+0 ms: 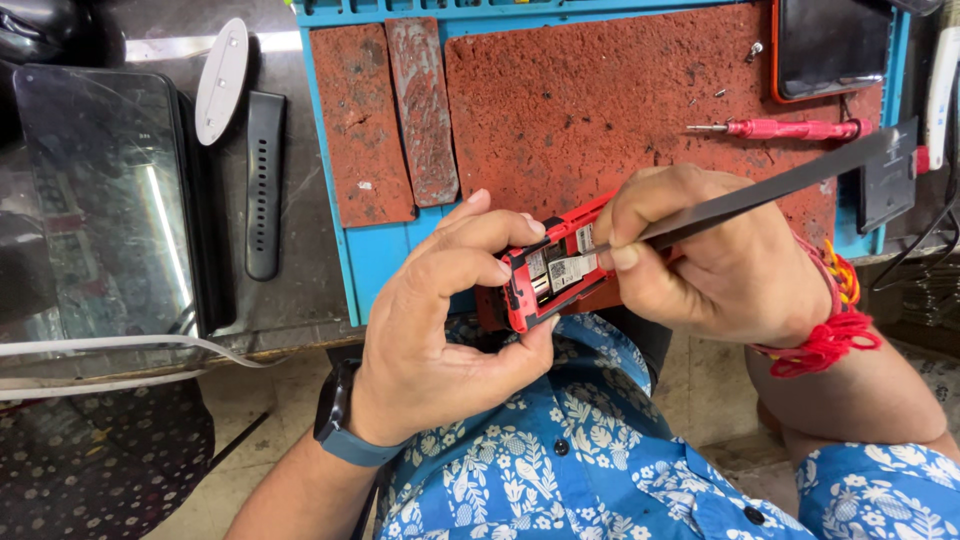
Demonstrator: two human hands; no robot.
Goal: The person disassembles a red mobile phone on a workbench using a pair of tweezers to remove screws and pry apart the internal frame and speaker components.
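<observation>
Red phone (548, 275) (opened), black tweezers (760, 195)

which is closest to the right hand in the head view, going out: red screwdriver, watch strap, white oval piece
From the right hand:
1. Red screwdriver, just above the hand on the red mat.
2. Watch strap, far left, on the dark surface beside the mat.
3. White oval piece, far left and higher up, touching the strap's top end; only slightly farther than the strap.
</observation>
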